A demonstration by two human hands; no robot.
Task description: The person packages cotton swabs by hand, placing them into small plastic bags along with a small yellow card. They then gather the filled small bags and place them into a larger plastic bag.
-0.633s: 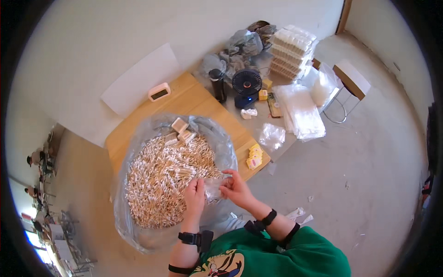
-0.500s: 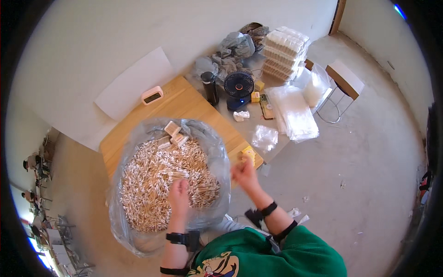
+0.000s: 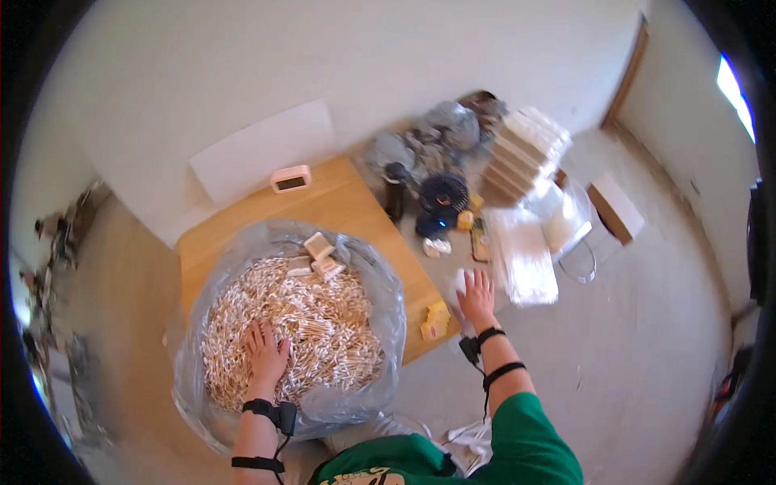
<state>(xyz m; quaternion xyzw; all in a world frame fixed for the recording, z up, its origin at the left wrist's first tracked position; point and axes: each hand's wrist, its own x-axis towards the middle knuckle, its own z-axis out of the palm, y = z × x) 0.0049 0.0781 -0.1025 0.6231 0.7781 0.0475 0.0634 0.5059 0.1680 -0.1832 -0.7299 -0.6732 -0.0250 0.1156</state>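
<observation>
My left hand (image 3: 265,352) lies with its fingers spread on a heap of cotton swabs (image 3: 323,311). The swabs fill a large clear plastic bag (image 3: 386,291) with its mouth folded wide. Three small packs (image 3: 319,245) rest on the swabs at the far side. Out to the right, my right hand (image 3: 478,299) is stretched flat over the small clear bags (image 3: 463,279), mostly covering them. Whether it touches them I cannot tell. Between the hands, yellow printed cards (image 3: 436,321) lie at the edge of the wooden table (image 3: 416,283).
A pink digital clock (image 3: 291,179) stands at the back of the table. Beyond the right edge are a black bottle (image 3: 395,194), a small fan (image 3: 444,196), a phone (image 3: 480,241), flat clear bags (image 3: 525,267) and stacked packs (image 3: 525,153). A stool (image 3: 616,208) stands farther right.
My left hand has moved left and spread out on the swabs. My right hand has left the yellow cards and reached right to the small clear bags. The whole view has shifted.
</observation>
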